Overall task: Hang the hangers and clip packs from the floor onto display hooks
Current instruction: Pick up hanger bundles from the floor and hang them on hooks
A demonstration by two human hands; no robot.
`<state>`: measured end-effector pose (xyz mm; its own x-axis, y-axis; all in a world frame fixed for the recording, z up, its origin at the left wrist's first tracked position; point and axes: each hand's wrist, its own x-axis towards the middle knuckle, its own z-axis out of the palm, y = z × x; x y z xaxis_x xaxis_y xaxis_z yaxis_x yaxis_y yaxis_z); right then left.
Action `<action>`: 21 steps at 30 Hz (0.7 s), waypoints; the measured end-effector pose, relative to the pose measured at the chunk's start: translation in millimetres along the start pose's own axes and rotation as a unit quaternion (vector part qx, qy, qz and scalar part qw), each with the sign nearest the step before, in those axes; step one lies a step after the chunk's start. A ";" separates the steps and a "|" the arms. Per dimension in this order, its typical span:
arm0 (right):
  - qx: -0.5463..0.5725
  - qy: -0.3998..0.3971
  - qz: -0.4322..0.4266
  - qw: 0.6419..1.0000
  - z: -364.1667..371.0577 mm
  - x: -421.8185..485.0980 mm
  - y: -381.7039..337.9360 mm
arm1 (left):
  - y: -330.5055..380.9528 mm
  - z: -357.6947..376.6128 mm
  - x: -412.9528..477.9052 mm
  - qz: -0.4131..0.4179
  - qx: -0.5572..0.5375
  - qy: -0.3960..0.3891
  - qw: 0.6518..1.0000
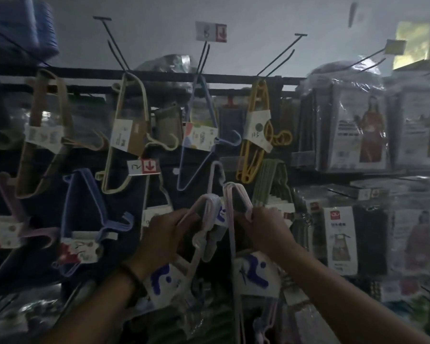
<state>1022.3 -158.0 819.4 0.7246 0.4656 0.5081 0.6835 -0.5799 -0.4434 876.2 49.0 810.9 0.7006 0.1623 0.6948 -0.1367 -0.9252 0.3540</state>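
- Left hand (166, 234), with a wristband (132, 279): fingers curled round the top bend of the left pack (196, 256). This is a bundle of pale hangers in a white sleeve with blue marks, held tilted and well off the floor.
- Right hand (263, 227): fingers closed round the bend of the right pack (255, 271), a matching bundle held upright. Its long arm drops past the lower edge of the view.
- The two pack tops stand just beside each other; whether they touch cannot be told.
- Step in hand, as judged: bringing packs to the display. Both are held up, and neither is hung yet.
- Just behind the hands, a lilac hanger (217, 173) hangs in the middle row, near a red-arrow tag (144, 166). Its hook is lost in the dim light.
- The next move calls for one pack at a time: line its bend up with a free hook tip and slide it on, keeping the other pack clear.
- Farthest is the rail (174, 76) with long hooks (204, 55), which carry cream (124, 137), blue (201, 137) and yellow (256, 130) packs. Apron packs (350, 127) hang to the right.
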 end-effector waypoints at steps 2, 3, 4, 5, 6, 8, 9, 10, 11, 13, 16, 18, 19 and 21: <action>-0.026 0.015 -0.009 0.999 7.6 13.7 -4.5 | -4.2 3.7 16.0 -0.016 -0.034 -0.003 0.999; -0.022 0.023 -0.016 0.999 12.5 20.2 -4.7 | -6.6 6.8 22.8 -0.021 -0.056 -0.009 0.998; -0.022 0.029 -0.021 0.999 15.9 25.1 -6.3 | -8.9 10.9 28.2 -0.022 -0.072 -0.014 0.997; -0.029 0.032 -0.027 0.999 19.7 30.3 -6.7 | -9.7 14.6 32.1 -0.024 -0.080 -0.017 0.996; -0.035 0.032 -0.031 0.998 23.5 34.5 -7.4 | -11.5 17.5 34.9 -0.028 -0.093 -0.015 0.995; -0.045 0.026 -0.035 0.998 30.1 43.7 -6.5 | -14.6 25.8 38.4 -0.028 -0.124 -0.005 0.992; -0.039 0.019 -0.031 0.999 33.3 49.3 -4.3 | -16.5 30.4 39.7 -0.031 -0.144 -0.003 0.989; -0.018 0.007 -0.022 1.000 35.6 55.0 -2.3 | -17.4 34.6 41.0 -0.041 -0.163 -0.007 0.986; 0.007 -0.007 -0.011 1.000 37.6 60.7 -0.6 | -17.8 38.2 42.5 -0.048 -0.173 -0.011 0.984; 0.025 -0.024 0.009 0.999 40.4 71.9 0.8 | -21.5 45.0 47.6 -0.046 -0.167 -0.013 0.985; -0.053 -0.031 0.021 0.998 43.1 92.8 2.3 | -26.2 54.5 58.6 -0.030 -0.145 -0.016 0.989; -0.111 -0.025 0.019 0.993 43.8 106.8 3.2 | -29.7 61.2 66.0 -0.018 -0.144 -0.013 0.989; -0.113 -0.022 0.011 0.993 44.1 112.0 2.7 | -30.3 63.5 68.2 -0.012 -0.146 -0.014 0.989; -0.093 -0.011 -0.016 0.995 43.6 119.9 3.7 | -32.4 71.2 72.8 0.009 -0.137 0.000 0.991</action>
<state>1115.6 -75.2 846.5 0.7060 0.4997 0.5019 0.6797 -0.6772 -0.2820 981.6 66.4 805.5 0.6960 0.1461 0.7030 -0.3342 -0.8007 0.4973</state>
